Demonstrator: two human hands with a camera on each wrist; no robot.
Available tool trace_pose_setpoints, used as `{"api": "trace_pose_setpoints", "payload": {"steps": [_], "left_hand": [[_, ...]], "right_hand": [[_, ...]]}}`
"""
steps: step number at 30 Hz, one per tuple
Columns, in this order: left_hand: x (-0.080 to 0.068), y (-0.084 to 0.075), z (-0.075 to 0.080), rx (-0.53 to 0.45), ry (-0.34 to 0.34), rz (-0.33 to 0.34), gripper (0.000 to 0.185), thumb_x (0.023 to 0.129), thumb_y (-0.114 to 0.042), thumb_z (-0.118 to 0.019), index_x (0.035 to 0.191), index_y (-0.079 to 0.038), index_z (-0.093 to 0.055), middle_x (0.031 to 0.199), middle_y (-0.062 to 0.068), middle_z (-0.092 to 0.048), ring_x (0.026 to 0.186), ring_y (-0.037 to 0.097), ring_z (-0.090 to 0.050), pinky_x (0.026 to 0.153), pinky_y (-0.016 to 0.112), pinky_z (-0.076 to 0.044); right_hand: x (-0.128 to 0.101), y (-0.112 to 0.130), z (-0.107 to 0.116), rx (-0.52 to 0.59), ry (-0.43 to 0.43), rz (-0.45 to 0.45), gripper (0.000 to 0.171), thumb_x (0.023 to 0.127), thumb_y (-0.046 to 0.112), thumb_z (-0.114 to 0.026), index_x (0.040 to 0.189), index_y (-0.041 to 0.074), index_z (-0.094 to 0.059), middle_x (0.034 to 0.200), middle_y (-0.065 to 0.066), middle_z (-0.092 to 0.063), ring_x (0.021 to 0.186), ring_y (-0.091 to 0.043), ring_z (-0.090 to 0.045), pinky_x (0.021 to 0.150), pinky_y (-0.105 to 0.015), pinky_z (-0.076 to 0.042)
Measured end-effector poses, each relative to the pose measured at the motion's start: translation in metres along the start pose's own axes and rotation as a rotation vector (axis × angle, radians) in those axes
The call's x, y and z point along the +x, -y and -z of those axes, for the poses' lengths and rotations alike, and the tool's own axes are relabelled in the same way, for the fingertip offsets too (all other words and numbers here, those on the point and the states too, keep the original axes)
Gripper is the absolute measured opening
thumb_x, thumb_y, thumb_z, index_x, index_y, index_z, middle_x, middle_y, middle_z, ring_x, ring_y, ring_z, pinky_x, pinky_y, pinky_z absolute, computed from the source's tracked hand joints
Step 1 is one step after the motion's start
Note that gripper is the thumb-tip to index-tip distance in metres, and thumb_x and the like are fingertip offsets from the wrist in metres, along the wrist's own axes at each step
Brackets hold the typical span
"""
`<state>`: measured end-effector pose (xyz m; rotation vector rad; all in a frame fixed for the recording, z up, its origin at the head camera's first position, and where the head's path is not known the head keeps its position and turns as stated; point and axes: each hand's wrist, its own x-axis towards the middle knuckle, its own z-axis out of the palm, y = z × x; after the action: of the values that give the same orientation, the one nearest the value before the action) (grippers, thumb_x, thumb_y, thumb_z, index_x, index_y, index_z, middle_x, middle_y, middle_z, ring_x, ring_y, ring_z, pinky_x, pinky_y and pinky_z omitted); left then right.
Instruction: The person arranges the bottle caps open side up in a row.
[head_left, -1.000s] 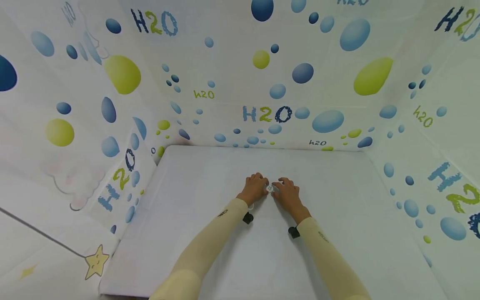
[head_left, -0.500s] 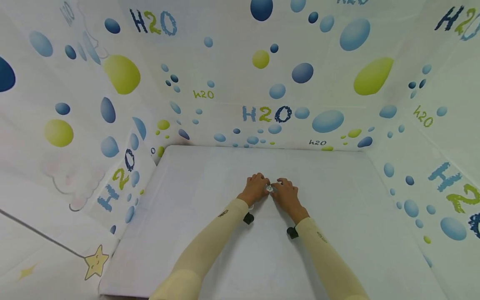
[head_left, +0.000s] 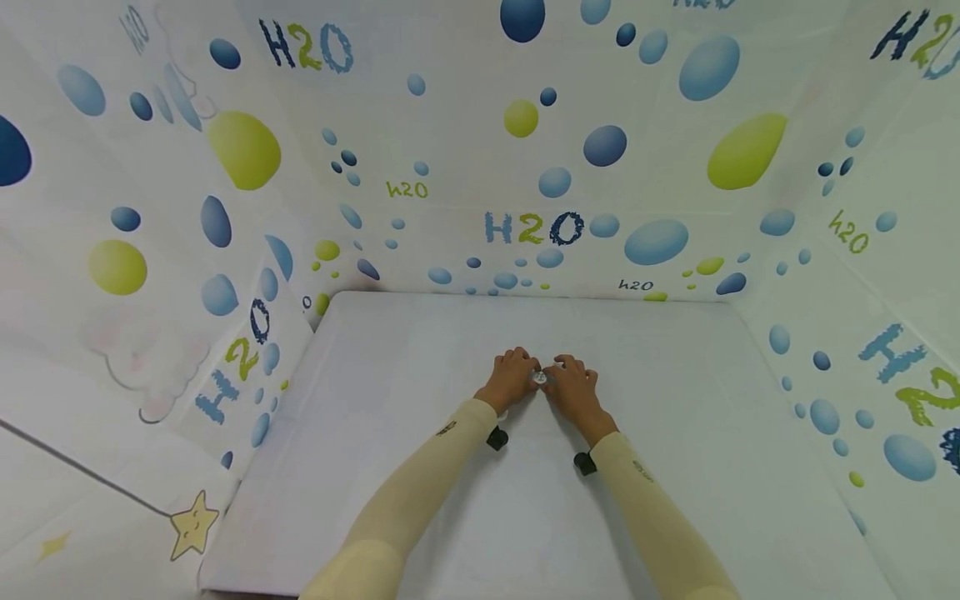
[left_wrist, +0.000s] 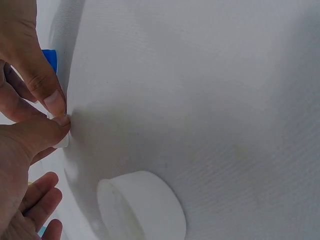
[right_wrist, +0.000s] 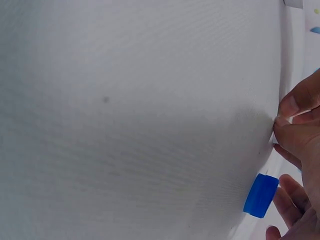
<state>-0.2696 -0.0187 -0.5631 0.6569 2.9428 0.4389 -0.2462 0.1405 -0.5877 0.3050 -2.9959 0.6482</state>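
1. Compared with a second ago, the left hand (head_left: 512, 377) and right hand (head_left: 574, 387) have barely shifted, the right wrist drawing slightly inward.
2. Both grips are clamped on a small white piece (head_left: 539, 377) at frame centre, fingertips pinching it together.
3. A blue piece (right_wrist: 260, 195) sits just beside the right fingers; a white cap (left_wrist: 141, 205) rests on the bench (head_left: 390, 400).
4. The hold looks settled; fine fingertip work continues.

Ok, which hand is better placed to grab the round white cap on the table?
Left, probably. The round white cap lies right by the left hand; the right wrist view shows none of it. That hand and the right hand both pinch a small white piece, so it must release first.
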Motion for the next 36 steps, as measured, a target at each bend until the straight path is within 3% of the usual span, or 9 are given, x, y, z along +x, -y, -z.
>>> {"api": "trace_pose_setpoints", "payload": {"steps": [36], "left_hand": [[-0.0008, 0.0078, -0.0024, 0.004, -0.009, -0.006, 0.031, 0.102, -0.034, -0.072, 0.13, -0.022, -0.076, 0.146, 0.007, -0.058, 0.134, 0.03, -0.053, 0.109, 0.05, -0.043]], "right_hand": [[0.0032, 0.0027, 0.0062, 0.009, 0.024, 0.059, 0.029, 0.1, 0.026, -0.075, 0.12, 0.004, -0.075, 0.144, -0.019, -0.057, 0.135, -0.043, -0.051, 0.103, -0.068, -0.035]]}}
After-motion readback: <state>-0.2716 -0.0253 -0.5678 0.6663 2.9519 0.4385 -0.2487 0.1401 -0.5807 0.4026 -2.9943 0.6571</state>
